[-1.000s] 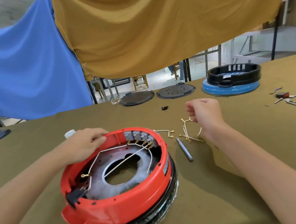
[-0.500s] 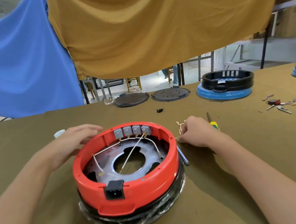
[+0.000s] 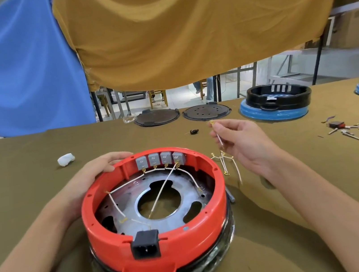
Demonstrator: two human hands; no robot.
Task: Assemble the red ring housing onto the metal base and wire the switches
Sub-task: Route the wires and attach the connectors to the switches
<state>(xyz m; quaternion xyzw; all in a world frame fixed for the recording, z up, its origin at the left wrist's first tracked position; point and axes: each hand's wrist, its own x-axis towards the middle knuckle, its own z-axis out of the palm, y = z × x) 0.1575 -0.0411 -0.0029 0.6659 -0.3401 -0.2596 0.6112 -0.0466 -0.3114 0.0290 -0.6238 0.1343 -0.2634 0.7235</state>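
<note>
In the head view, the red ring housing, glossy plastic, sat on the stamped metal base on the desk. The left hand rested on the housing's far-left rim, fingers relaxed and straight. The right hand pinched a thin white wire, held nearly upright just right of the rim. The four grey switches lay leftward and slightly below it, nearer the right hand.
</note>
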